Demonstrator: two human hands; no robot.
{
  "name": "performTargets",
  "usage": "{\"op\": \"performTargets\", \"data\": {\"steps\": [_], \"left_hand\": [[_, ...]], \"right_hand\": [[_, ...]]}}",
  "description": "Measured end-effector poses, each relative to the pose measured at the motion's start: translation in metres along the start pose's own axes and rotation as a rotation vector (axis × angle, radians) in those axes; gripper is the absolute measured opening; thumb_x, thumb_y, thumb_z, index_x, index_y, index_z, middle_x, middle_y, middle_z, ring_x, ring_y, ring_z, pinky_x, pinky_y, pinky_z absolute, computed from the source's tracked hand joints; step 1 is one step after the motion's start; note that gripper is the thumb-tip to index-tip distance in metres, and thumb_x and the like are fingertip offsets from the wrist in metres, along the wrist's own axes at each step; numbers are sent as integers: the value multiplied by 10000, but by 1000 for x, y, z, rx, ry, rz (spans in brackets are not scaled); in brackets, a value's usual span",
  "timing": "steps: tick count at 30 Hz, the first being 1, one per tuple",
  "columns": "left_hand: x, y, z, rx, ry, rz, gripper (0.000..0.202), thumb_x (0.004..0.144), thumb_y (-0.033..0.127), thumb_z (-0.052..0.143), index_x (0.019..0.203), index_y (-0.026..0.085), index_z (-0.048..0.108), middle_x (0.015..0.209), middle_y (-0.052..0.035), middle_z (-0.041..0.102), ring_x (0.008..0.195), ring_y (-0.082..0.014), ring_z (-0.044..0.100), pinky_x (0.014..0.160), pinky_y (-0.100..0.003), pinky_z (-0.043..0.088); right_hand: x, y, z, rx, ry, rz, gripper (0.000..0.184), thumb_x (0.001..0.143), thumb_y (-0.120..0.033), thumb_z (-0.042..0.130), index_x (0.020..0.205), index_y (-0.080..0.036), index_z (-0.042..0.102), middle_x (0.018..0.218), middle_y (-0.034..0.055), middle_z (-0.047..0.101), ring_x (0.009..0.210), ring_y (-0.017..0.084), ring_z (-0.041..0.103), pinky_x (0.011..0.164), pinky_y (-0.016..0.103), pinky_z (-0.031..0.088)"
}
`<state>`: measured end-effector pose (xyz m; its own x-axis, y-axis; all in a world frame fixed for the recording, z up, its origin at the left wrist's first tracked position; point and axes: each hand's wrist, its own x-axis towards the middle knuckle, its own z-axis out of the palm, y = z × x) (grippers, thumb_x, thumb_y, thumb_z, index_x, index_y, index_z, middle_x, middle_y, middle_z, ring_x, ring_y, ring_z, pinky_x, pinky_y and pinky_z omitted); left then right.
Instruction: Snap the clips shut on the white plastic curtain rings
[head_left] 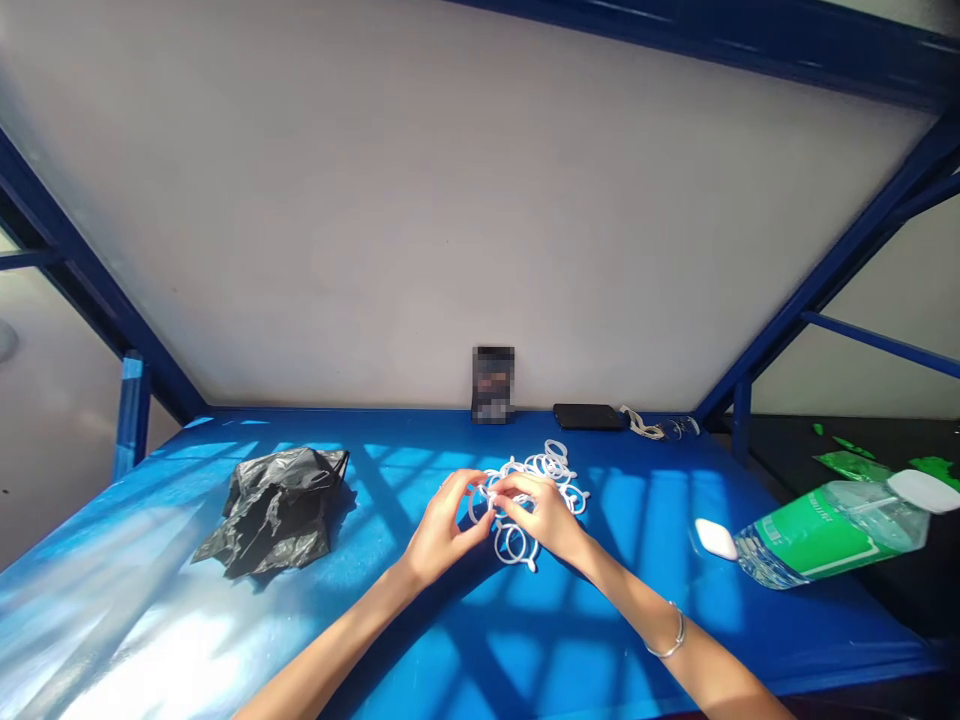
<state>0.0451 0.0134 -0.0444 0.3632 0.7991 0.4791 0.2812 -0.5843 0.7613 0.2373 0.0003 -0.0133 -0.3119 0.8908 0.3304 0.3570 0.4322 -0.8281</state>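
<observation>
Near the middle of the blue surface, my left hand (442, 527) and my right hand (546, 512) meet with their fingertips almost touching. Both pinch a white plastic curtain ring (472, 505), whose round edge shows beside the left fingers. Its small joint is hidden between the fingertips. Behind and around the right hand lies a loose pile of similar white rings (556, 460), some with little tabs. Just below the hands, a few more rings (516, 545) lie flat on the surface.
A crumpled black plastic bag (281, 510) lies left. Along the back are a blurred dark upright object (493, 386), a black phone (589, 417) and glasses (679, 428). At right are a small white case (716, 539) and a large green-labelled bottle (832, 530). Blue bars (832, 250) slope alongside.
</observation>
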Motion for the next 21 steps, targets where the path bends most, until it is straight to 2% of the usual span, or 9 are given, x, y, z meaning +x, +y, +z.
{"op": "performTargets", "data": {"steps": [5,11,14,17,21], "left_hand": [[-4,-2,5,-42,-41,-37,373,905,364,618,1234,196,570,1179,-85,662,1058,-208,629,936,-381,530],[-3,3,2,-247,-78,-222,405,857,414,680,1168,174,583,1003,-58,707,902,-184,661,871,-345,537],[-1,6,0,-383,-100,-328,397,851,485,684,1065,160,605,924,-55,702,836,-172,658,827,-324,533],[1,5,-2,-539,-117,-421,483,812,590,702,984,152,595,824,-43,685,737,-151,641,741,-291,519],[3,4,-3,-651,-152,-479,577,760,687,708,927,152,573,759,-45,679,653,-137,611,637,-255,476]], "right_hand": [[-4,2,0,18,72,34,157,913,-309,623,928,-264,772,913,57,772,846,265,747,809,390,620],[-10,12,6,27,131,45,178,912,-344,626,935,-210,740,904,62,767,817,229,740,761,370,625],[-12,15,9,18,139,-14,185,933,-335,612,1002,-207,726,928,66,761,816,214,732,761,360,625],[-14,18,11,-74,112,-139,198,957,-293,596,1097,-232,722,960,68,757,845,216,721,786,373,620],[-15,18,11,-204,124,-250,247,999,-267,539,1168,-250,718,995,78,755,906,231,717,801,386,616]]}}
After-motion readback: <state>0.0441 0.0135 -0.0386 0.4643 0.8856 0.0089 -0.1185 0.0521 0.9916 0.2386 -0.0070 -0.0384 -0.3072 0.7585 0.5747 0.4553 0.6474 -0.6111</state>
